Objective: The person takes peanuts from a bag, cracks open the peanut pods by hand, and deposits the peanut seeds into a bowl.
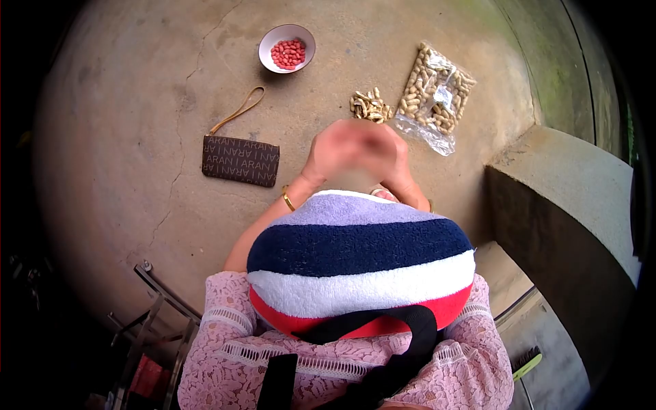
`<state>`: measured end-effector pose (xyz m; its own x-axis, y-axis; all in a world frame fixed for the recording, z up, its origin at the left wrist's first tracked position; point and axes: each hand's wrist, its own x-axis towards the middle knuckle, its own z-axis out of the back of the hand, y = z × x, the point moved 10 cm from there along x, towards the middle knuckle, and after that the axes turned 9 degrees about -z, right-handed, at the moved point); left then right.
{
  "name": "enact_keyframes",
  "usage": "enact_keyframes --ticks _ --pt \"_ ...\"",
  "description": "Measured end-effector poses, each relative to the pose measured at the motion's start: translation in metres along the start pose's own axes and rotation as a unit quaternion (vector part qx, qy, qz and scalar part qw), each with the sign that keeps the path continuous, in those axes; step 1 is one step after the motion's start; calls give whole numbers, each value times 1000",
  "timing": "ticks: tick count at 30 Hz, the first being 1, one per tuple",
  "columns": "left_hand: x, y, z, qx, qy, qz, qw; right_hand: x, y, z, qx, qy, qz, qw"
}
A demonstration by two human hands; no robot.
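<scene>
My left hand (329, 152) and my right hand (388, 152) are close together at the centre of the head view. Both are blurred, so their fingers and anything between them cannot be made out. Just beyond them lies a small heap of peanut shells (371, 108). Right of the heap, a clear plastic bag (444, 89) holds unshelled peanuts. Farther off stands a pale bowl (270, 42) with red-skinned peanut kernels (288, 54) in it. A gold-coloured bangle (288, 199) circles my left wrist.
A dark patterned wristlet pouch (240, 160) with a tan strap lies left on the concrete floor (137, 137). A rounded striped cloth thing (359, 249) fills the near middle. Right are a concrete ledge (567, 171) and a green-handled brush (527, 366); a metal frame (160, 290) stands lower left.
</scene>
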<state>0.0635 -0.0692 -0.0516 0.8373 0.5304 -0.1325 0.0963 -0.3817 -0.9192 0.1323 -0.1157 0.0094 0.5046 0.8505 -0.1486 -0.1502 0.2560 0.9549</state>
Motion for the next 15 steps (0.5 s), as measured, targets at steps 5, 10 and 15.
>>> enact_keyframes --ticks 5,10,15 --pt "-8 26 3 -133 -32 107 985 -2 -26 -2 16 -15 -88 996" --pt "-8 31 3 -192 -46 123 973 -1 -32 1 33 -34 -92 995" --pt "-8 33 0 -164 -2 136 977 -1 -20 6 -46 -48 -44 997"
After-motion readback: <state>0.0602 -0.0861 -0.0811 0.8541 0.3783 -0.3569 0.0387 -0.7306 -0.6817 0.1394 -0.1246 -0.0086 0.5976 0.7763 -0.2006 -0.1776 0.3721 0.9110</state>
